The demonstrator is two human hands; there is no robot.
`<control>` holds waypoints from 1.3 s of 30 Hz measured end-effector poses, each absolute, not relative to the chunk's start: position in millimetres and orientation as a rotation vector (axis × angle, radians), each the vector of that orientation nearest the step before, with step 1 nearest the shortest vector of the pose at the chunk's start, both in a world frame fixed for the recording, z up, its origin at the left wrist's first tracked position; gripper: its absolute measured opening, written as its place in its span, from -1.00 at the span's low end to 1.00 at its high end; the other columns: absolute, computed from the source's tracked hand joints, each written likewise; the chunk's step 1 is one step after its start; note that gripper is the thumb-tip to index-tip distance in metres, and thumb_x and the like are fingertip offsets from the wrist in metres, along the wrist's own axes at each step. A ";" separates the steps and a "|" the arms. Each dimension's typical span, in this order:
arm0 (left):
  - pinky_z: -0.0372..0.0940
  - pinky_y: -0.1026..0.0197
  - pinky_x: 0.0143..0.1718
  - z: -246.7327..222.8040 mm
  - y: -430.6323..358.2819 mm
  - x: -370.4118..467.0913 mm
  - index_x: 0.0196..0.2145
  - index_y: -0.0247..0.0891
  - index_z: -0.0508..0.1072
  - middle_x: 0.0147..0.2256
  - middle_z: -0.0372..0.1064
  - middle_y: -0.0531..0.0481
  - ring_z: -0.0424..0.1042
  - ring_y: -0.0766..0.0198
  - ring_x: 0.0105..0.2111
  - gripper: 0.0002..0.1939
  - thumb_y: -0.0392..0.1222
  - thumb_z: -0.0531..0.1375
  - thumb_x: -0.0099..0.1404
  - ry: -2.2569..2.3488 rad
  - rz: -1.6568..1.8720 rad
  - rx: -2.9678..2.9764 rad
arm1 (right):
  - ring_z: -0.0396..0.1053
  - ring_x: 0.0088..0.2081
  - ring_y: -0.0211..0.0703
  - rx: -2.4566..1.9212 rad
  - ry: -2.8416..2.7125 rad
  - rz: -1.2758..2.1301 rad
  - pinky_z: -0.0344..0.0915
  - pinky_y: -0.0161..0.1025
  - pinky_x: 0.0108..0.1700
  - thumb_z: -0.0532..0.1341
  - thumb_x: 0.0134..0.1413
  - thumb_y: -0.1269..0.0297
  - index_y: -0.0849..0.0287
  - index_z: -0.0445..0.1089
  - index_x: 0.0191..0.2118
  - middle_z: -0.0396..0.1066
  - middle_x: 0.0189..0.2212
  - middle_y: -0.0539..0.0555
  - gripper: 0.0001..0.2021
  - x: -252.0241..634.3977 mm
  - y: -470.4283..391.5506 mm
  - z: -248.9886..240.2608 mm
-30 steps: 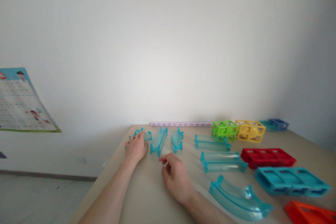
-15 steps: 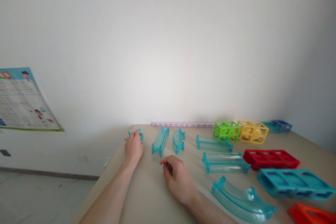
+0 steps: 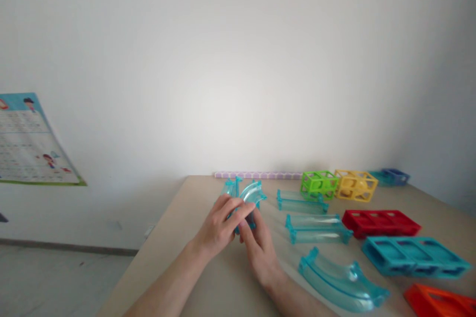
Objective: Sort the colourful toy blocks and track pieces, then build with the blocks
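My left hand and my right hand meet over the middle of the table, fingers closed around a clear teal curved track piece. Its far end arches out beyond the fingers, while its near end is mostly covered by them. Just behind my left hand lies a straight clear teal track piece, partly hidden. Whatever lies directly behind the held curve is hard to make out.
To the right are two straight teal tracks and a larger curved track. Beyond them sit a green cube frame, yellow frame, red block, teal block and orange block. A purple patterned strip lines the wall.
My left hand has moved right from the table's far left, bringing the curved track piece from there. My right hand has shifted slightly and closed on it too.
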State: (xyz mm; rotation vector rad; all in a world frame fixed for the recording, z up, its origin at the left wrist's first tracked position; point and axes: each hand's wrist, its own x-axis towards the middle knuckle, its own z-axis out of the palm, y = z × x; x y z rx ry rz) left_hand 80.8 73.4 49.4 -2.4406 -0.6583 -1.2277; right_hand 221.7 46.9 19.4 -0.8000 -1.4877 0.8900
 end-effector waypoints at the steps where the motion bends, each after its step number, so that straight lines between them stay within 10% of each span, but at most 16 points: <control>1: 0.34 0.08 -0.11 48.8 72.3 83.4 0.22 -0.15 0.13 -0.12 0.35 -0.17 0.34 0.15 -0.11 -0.41 -0.47 0.05 0.28 -0.627 -1.261 -2.467 | 0.24 -0.45 -0.24 -0.817 -1.461 0.905 0.21 -0.31 -0.42 0.05 0.26 0.07 0.18 0.30 -0.17 0.32 -0.43 0.01 -0.73 221.3 48.2 18.5; 7: 0.36 0.13 -0.13 43.1 64.9 93.1 0.28 -0.08 -0.02 0.21 0.06 -0.28 0.40 0.21 -0.14 -0.31 -0.32 0.15 0.28 -1.106 -2.073 -2.250 | 0.14 -0.49 -0.25 -0.862 -1.376 0.876 0.11 -0.32 -0.45 0.05 0.25 0.02 0.17 0.27 -0.41 0.19 -0.54 -0.04 -0.66 221.6 54.6 17.6; 15: 0.34 0.27 -0.27 37.9 80.5 93.8 0.03 -0.22 0.43 -0.25 0.47 -0.04 0.47 0.27 -0.31 -0.47 -0.09 0.33 0.09 -1.710 -3.001 -1.967 | 0.23 -0.28 -0.14 -0.806 -1.441 0.860 0.20 -0.24 -0.20 0.00 0.28 0.03 0.16 0.33 -0.40 0.25 -0.38 0.04 -0.64 218.3 54.7 16.6; 32: 0.25 0.37 -0.46 46.4 62.1 101.4 -0.01 -0.27 0.44 -0.48 0.21 0.11 0.27 0.40 -0.50 -0.59 -0.12 0.26 0.18 -1.560 -2.602 -2.377 | 0.25 -0.21 -0.13 -0.861 -1.400 0.802 0.21 -0.21 -0.13 0.02 0.27 0.07 0.15 0.29 -0.45 0.25 -0.36 0.04 -0.66 220.6 59.0 15.7; 39: 0.20 0.35 -0.47 50.1 62.2 94.8 -0.04 -0.28 0.43 -0.51 0.24 0.10 0.26 0.39 -0.53 -0.61 -0.09 0.24 0.20 -1.551 -2.661 -2.332 | 0.07 -0.51 -0.27 -0.940 -1.332 0.984 0.08 -0.34 -0.49 0.02 0.24 -0.01 0.11 0.10 -0.43 0.04 -0.53 -0.11 -0.67 218.2 55.7 15.4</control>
